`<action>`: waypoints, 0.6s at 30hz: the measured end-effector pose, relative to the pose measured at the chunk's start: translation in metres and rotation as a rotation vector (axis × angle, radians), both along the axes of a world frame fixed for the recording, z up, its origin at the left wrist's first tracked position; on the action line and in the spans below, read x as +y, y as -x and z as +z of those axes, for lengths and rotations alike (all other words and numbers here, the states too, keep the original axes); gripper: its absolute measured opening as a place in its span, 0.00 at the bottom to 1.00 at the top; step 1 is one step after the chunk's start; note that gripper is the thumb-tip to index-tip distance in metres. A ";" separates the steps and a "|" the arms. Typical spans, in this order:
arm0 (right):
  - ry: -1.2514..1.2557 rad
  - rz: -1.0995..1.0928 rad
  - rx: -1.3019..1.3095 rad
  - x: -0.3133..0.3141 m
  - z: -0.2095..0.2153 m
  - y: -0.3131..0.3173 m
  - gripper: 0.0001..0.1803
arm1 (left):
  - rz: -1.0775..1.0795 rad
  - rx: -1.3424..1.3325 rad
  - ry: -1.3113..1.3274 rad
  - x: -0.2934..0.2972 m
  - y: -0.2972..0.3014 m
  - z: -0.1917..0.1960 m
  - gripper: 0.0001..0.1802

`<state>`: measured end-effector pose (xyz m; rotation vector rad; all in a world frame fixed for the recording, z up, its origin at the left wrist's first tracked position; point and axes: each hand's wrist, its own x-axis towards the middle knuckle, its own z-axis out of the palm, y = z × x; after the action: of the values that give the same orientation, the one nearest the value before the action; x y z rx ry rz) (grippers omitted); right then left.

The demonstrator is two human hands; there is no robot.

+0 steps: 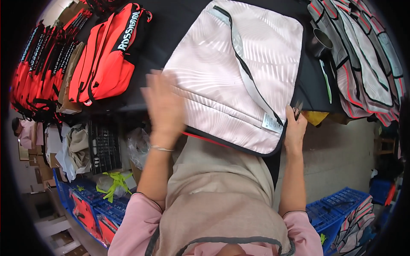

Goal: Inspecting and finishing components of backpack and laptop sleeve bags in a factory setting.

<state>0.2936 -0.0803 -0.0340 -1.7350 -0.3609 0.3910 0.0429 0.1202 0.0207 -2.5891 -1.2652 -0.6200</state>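
A pale pink, wave-patterned bag panel [200, 85] with dark edging lies tilted before me, its lower edge overhanging the black table towards my lap. A long diagonal zip opening [243, 64] gapes across it, showing grey lining. Near its lower right corner is a small white label [272, 122]. My left hand [164, 106], smeared by motion, is at the panel's left edge with its fingers stretched out; whether it touches is unclear. At the right edge, beside the label, my right hand [295, 128] is closed around small thread snips [298, 110], its thumb against the panel's edge.
Red backpacks [104, 59] and a stack of red and black pieces lie left on the black tabletop [164, 25]. To the right are a metal cup [320, 42], a green-and-white toothbrush-like tool [326, 81] and grey-pink bag pieces [358, 55]. Blue crates [337, 205] stand below.
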 end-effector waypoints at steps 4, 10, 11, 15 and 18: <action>0.020 -0.061 -0.025 0.003 -0.008 0.003 0.18 | -0.674 0.053 0.511 -0.110 -0.065 -0.040 0.30; 0.012 -0.041 -0.130 -0.012 -0.014 -0.005 0.16 | -0.719 0.163 0.356 -0.055 -0.055 -0.031 0.41; 0.011 -0.067 -0.163 -0.016 -0.016 -0.007 0.16 | -0.499 0.216 0.162 -0.019 -0.039 -0.017 0.43; -0.001 -0.008 -0.078 -0.018 -0.021 0.002 0.13 | 0.132 -0.176 0.101 0.049 0.005 0.007 0.45; -0.018 -0.024 -0.146 -0.012 -0.023 0.007 0.17 | -0.042 -0.486 0.661 0.055 0.025 -0.009 0.38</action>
<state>0.2864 -0.0925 -0.0574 -1.7530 -0.4469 0.2434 0.0179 0.1749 0.0121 -3.1069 -1.8198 -1.0317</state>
